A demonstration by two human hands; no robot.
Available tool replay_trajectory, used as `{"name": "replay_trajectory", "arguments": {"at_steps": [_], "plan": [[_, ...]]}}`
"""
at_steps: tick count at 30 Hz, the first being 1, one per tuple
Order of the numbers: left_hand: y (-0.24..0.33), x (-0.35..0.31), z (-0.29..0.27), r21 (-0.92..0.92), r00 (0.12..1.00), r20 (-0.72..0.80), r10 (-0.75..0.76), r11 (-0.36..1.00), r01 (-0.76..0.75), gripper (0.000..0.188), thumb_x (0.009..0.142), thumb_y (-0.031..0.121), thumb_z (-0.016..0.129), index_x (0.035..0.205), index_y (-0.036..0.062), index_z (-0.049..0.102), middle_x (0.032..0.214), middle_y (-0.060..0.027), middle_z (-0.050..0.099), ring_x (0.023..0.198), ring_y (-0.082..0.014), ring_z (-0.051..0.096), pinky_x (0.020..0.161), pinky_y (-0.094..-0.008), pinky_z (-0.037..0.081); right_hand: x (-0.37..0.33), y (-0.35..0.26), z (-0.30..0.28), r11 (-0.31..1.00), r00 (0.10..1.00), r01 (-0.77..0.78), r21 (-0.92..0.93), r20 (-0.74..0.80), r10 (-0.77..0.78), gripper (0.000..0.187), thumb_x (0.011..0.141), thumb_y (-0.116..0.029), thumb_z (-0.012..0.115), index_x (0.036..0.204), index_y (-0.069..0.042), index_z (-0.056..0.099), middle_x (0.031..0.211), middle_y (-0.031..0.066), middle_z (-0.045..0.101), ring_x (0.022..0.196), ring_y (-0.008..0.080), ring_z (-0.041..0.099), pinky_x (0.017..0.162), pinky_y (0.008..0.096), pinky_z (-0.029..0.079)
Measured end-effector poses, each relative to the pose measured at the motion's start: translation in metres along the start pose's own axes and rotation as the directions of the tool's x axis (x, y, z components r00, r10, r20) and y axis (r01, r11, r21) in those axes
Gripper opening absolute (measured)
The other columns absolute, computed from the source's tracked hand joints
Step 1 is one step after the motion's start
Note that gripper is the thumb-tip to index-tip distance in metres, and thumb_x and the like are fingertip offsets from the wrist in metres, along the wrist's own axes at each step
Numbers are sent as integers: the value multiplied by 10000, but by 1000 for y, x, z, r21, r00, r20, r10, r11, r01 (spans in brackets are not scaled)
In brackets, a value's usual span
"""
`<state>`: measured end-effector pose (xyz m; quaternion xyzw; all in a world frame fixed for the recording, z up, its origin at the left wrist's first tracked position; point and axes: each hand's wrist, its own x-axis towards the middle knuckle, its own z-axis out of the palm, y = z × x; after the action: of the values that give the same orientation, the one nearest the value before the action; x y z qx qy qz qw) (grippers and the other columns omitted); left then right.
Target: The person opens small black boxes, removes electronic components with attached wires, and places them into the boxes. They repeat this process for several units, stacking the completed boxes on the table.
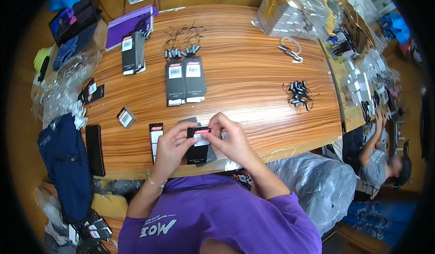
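Observation:
A black hang tag (197,156) with a white barcode sticker near its top is held between my two hands at the table's near edge. My left hand (171,144) pinches its left side with thumb and fingers. My right hand (230,138) has thumb and fingertips closed at the sticker's right end; whether they press the sticker or grip the tag's edge, I cannot tell. Partly hidden beneath are grey hang tags (211,158). Beside my left hand lies a dark strip with white labels (156,135).
Two tag stacks (186,85) lie mid-table, with black hang-tag strings (182,52) behind them. Another tag stack (129,57) is at the far left. A string pile (299,94) lies right, below a white cord (292,50). A black phone-like slab (95,149) sits left. A co-worker (378,163) is at right.

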<state>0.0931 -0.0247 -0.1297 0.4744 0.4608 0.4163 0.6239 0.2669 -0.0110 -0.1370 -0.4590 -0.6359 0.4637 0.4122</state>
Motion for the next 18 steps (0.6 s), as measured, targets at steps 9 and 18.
{"name": "replay_trajectory", "arguments": {"at_steps": [9,18], "plan": [[-11,7,3,-111,998,64,-24,993,31,327,794,-69,563,1113,-23,505,972,-105,607,894,-116,582,775,-215,474,-2,5,1,1000,998,-4,-31,-66,2,180,737,-6,666,851,-22,528,596,-15,445,531,60,398,481,204,351],[-11,6,-2,-93,998,62,-24,995,30,320,800,-59,566,1112,-31,501,975,-103,601,891,-114,583,779,-211,475,1,8,5,999,999,-33,-4,-40,33,166,737,-13,665,832,-23,530,584,-22,447,530,51,394,477,199,339]]}}
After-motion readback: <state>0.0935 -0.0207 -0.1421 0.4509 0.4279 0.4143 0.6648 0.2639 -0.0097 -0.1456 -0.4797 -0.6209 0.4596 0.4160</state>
